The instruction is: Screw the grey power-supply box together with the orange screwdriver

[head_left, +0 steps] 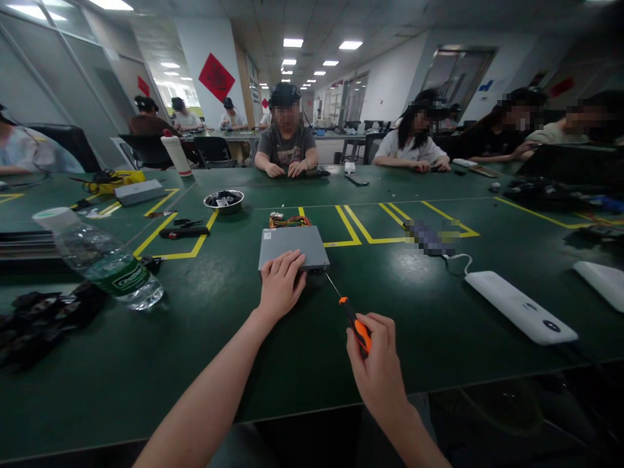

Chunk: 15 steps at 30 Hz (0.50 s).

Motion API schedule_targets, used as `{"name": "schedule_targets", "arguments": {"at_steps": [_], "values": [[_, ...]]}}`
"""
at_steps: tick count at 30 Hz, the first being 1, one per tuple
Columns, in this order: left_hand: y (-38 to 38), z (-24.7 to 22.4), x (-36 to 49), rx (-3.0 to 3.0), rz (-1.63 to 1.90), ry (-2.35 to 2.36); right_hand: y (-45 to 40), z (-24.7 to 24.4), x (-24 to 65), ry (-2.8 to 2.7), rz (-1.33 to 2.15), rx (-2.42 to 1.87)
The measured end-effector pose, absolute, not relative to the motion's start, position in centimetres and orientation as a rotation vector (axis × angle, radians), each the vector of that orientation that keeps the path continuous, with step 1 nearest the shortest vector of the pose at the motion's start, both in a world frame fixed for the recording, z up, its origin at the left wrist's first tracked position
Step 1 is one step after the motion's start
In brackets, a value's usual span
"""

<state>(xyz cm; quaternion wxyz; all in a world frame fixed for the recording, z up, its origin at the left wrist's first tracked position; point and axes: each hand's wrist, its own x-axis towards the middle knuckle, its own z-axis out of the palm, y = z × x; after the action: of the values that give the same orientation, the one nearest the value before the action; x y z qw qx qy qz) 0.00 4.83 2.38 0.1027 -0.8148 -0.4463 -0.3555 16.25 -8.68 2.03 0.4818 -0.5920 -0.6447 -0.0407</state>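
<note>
A grey metal computer power supply (292,242) lies flat on the table, its bundle of coloured wires (290,221) at the far side. My left hand (283,279) grips its near edge, with fingers over the top and the thumb by the front face. In my right hand (377,348) is a screwdriver (361,331) with an orange and black handle. Its thin shaft points away and to the left, and the tip meets the near right corner of the power supply. Whether the tip sits in a screw is too small to tell.
A water bottle (104,263) and dark cables (49,318) are at the left. A metal bowl of small parts (224,201) stands beyond. At the right lie a white power bank (521,305) and a phone (429,237). A person (286,140) sits opposite.
</note>
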Motion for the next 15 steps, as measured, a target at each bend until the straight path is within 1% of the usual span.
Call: {"name": "schedule_targets", "arguments": {"at_steps": [7,15], "values": [[4.8,2.4,-0.1,-2.408,-1.067,-1.298,-9.3,1.5,16.2,-1.440,0.112,-1.631],[4.8,2.3,-0.1,-2.412,-1.066,-1.295,-9.6,0.5,14.9,-1.494,0.017,-1.392]]}}
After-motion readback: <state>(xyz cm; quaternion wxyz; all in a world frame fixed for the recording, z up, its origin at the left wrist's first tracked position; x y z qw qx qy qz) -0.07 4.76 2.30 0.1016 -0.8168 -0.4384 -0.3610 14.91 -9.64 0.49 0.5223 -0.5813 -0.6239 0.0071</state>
